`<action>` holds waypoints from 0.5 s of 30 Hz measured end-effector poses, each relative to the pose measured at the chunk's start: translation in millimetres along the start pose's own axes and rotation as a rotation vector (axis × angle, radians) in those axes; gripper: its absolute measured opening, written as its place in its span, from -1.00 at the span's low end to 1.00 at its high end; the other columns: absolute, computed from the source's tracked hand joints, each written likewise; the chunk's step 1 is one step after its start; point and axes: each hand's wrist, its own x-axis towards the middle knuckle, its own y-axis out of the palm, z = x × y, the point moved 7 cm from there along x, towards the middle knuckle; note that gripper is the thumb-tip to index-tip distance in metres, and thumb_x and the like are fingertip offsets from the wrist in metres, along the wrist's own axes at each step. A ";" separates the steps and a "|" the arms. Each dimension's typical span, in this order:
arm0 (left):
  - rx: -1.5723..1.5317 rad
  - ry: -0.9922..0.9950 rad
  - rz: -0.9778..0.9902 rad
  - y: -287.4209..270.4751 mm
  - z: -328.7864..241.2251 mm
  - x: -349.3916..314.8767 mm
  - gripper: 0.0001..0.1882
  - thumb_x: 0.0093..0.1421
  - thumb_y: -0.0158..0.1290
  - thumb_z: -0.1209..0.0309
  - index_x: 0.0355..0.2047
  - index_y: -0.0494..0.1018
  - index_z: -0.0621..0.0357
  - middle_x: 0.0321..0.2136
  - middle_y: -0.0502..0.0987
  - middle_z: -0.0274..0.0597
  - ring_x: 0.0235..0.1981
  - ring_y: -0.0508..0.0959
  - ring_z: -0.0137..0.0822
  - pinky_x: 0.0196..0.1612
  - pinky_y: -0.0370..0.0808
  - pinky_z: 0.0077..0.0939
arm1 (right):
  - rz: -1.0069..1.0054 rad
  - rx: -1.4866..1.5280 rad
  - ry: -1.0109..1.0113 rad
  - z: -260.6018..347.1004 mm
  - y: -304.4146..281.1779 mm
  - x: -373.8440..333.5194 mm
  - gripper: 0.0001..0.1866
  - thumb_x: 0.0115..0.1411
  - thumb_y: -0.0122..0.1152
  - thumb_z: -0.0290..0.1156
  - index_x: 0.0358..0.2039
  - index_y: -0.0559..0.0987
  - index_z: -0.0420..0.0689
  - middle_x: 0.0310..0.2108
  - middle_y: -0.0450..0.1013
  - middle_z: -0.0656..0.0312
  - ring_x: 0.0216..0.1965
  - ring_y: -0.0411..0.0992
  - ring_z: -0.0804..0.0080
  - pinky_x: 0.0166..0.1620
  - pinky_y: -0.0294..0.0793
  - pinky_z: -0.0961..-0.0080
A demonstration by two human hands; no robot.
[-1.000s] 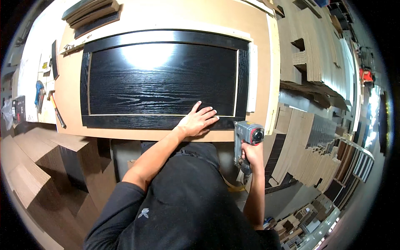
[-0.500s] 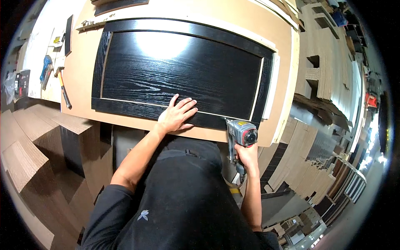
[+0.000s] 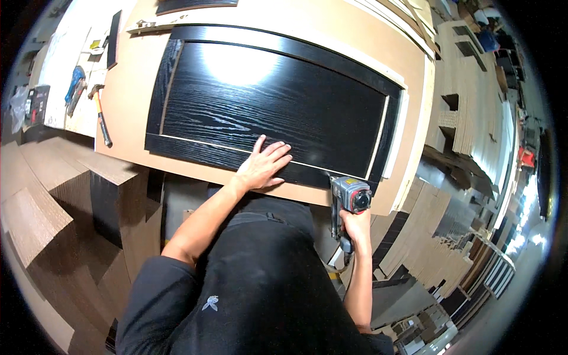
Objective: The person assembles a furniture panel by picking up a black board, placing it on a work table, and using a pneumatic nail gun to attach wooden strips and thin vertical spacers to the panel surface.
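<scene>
A black wood-grain cabinet door [image 3: 278,100], a frame around a recessed panel with pale strips along three inner edges, lies flat on the brown board of the workbench [image 3: 127,127]. My left hand [image 3: 261,167] rests on its near edge, fingers spread over the frame and the panel. In my right hand [image 3: 357,226] is a grey nail gun [image 3: 352,194], gripped by its handle. The gun's nose meets or hovers just over the door's near frame, close to the right corner; contact there cannot be made out. An air hose hangs below the handle.
Left of the door lie a hammer [image 3: 102,118] with an orange handle, a blue-handled tool [image 3: 76,83] and a dark strip [image 3: 114,40]. White edge strips [image 3: 397,133] border the door's right side. Stacked boards [image 3: 41,213] stand at left, more panels [image 3: 426,236] at right.
The view has shifted slightly, so the bench and door sit further right in the picture. My left hand stays on the door, and my right hand keeps the nail gun at the near frame.
</scene>
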 end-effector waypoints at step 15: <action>-0.016 -0.017 -0.058 -21.4 64.6 -56.3 -0.33 0.00 0.24 -0.04 0.08 0.42 -0.03 0.23 0.31 -0.18 0.29 0.25 -0.16 0.34 0.02 0.17 | 0.050 -0.131 -0.034 77.0 69.1 -43.3 -0.58 -0.11 0.40 -0.41 -0.20 0.60 -0.29 -0.23 0.60 -0.06 -0.11 0.58 0.10 -0.01 0.51 0.29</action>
